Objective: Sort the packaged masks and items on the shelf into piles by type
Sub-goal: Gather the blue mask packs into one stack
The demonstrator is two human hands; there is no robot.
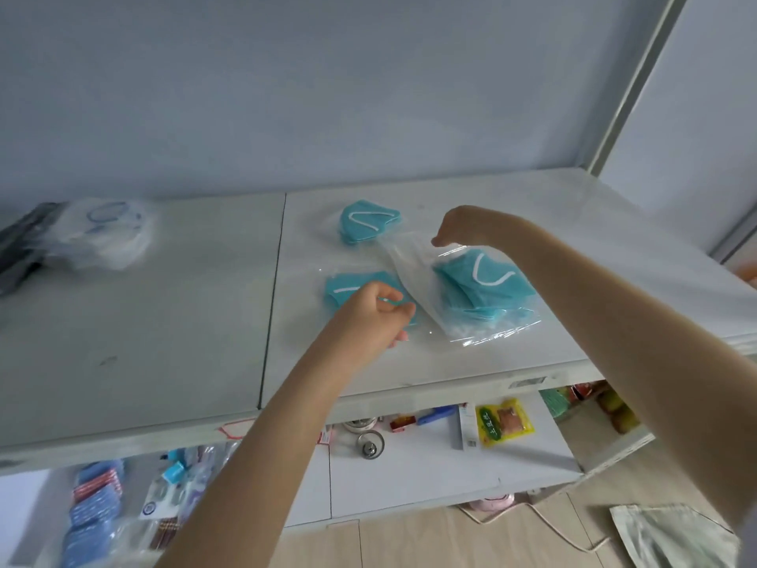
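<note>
**Desk:** What does the frame show?

**Photographer:** At the upper shelf (164, 321), the right hand (463, 227) pinches the top edge of a clear bag of teal masks (483, 289), whose lower end appears to rest on the shelf. The left hand (370, 311) has its grip curled on a single teal pack (348, 291) just beside it. A third teal pack (366, 223) lies behind, and a heap of clear-wrapped items (102, 235) sits well apart at the left.

**Desk:** The risk?

**Photographer:** The film looks slippery. Held by one edge, the bag could slide free or spill, and swinging it could sweep the single pack towards the shelf's front edge
</note>
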